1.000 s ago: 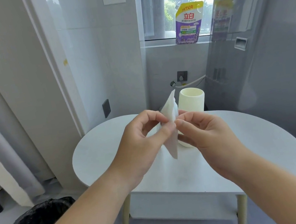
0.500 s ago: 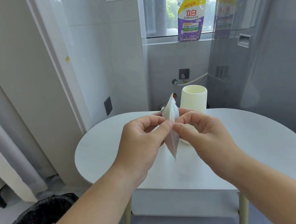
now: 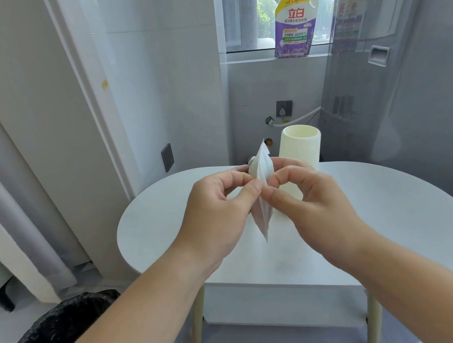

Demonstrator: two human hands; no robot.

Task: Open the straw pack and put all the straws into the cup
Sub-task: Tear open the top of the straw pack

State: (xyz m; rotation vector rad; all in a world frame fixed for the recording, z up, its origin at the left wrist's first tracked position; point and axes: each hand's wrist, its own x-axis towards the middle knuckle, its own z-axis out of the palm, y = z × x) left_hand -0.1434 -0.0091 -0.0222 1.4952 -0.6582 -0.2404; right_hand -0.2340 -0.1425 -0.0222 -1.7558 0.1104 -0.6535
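Note:
I hold a thin white straw pack (image 3: 263, 189) edge-on and upright above the white oval table (image 3: 390, 219). My left hand (image 3: 217, 217) pinches its left face between thumb and forefinger. My right hand (image 3: 310, 202) pinches the right face at the same height. The two faces bulge apart near the top; the pack's lower tip hangs free. No straws show. Just behind my hands a cream ribbed cup (image 3: 300, 149) stands upright on the table, its lower part hidden by my right hand.
A black-lined bin (image 3: 47, 342) sits on the floor at lower left. A grey appliance (image 3: 413, 82) rises at the right, close to the table. A purple detergent pouch (image 3: 296, 27) stands on the window sill. White wall and curtain are on the left.
Both hands with the pack have risen slightly and drawn closer together; the pack's upper part now bulges open more between my fingers. The cup has not moved.

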